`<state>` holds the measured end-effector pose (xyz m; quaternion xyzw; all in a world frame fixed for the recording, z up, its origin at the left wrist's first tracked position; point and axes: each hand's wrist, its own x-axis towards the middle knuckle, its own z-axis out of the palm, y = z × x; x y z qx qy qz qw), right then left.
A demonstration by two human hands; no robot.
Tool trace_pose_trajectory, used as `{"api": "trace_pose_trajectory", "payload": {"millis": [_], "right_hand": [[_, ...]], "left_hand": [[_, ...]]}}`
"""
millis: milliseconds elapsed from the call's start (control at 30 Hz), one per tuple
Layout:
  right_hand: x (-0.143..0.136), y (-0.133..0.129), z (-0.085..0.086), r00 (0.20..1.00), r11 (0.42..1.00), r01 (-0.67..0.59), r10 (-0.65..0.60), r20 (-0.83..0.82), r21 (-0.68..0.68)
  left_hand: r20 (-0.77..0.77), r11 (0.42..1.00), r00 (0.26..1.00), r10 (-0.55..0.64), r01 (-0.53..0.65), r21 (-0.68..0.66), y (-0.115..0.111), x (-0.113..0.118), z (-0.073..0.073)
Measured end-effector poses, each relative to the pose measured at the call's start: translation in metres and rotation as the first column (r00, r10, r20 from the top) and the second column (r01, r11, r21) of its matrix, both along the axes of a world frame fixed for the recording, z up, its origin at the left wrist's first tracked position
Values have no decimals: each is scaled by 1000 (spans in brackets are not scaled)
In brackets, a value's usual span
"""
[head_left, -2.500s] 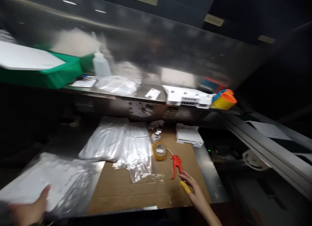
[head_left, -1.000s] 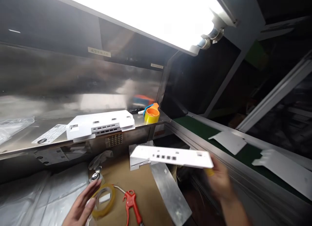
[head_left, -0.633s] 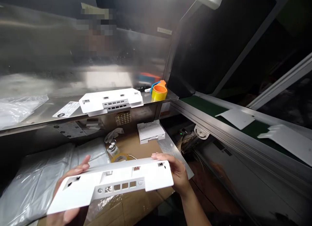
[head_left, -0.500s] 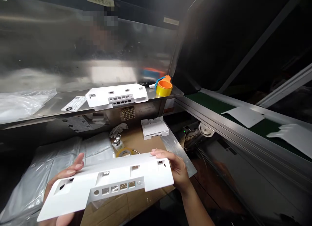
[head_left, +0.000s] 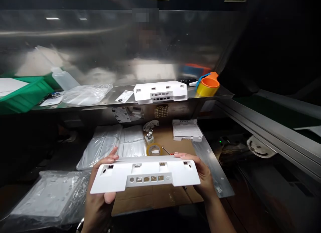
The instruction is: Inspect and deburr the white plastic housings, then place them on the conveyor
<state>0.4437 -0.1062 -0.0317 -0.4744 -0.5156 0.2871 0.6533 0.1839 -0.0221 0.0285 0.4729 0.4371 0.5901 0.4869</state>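
Observation:
A white plastic housing (head_left: 147, 164) with a row of square port cut-outs is held up before me, its recessed port side facing me. My left hand (head_left: 100, 176) grips its left end, thumb below and fingers over the top edge. At the opposite end, my right hand (head_left: 204, 176) is closed round the edge, its fingertips on top. Beneath the housing lies a brown cardboard sheet (head_left: 140, 201). Behind it are a roll of yellow tape (head_left: 153, 149), a small dispenser bottle (head_left: 149, 136) and another white housing (head_left: 187, 130).
Stacked clear plastic bags (head_left: 100, 142) and a bagged white part (head_left: 42, 196) lie to the left. The metal shelf (head_left: 100, 104) carries a similar white housing (head_left: 160, 91), a yellow-and-orange tape roll (head_left: 208, 87) and a green bin (head_left: 25, 95). A conveyor (head_left: 283, 109) runs along the right.
My view has swung left, bringing the green bin and bagged part into sight. The held housing, tilted before, is now nearly level. Both hands still hold it.

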Motion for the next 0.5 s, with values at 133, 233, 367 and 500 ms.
{"api": "trace_pose_trajectory", "payload": {"millis": [133,233,367,500], "right_hand": [[-8,9,-15,996,995,-83,80,49,51],[-22,13,-35,961,965,-247,233,148,83],[-36,35,-78,855,894,-430,447,262,-121],[-32,97,-129,893,922,-166,292,344,-351]], "left_hand": [[327,953,940,93,11,-303,-3,-25,-19],[510,752,839,191,209,-626,-9,-57,-39],[495,574,752,436,191,-796,-21,-89,-47],[411,514,634,655,25,-858,-26,-95,-33]]}}
